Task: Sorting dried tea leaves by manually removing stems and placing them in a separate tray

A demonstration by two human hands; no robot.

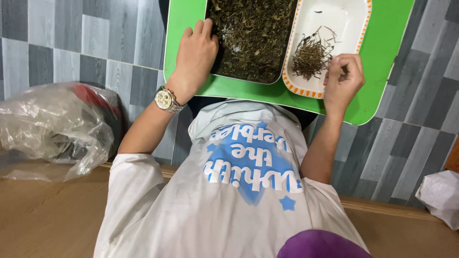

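A crumpled clear plastic bag [52,126] with something red inside lies at my left. A crumpled white plastic bag [441,195] sits at my far right.

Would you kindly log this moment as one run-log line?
left hand: fingers in dried-leaf tray | right hand: pinched over stem pile on white tray | base: green table

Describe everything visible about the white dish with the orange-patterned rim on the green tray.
The white dish is a shallow, rounded-rectangular plate with an orange dashed rim, glossy like melamine or ceramic. It lies flat on the green tray, beside the dark container of dried leaves, its top cut off by the frame. A small pile of thin dried stems sits near its lower end, the rest mostly bare. The right hand hovers at its lower right edge, fingers pinched; contact is unclear.
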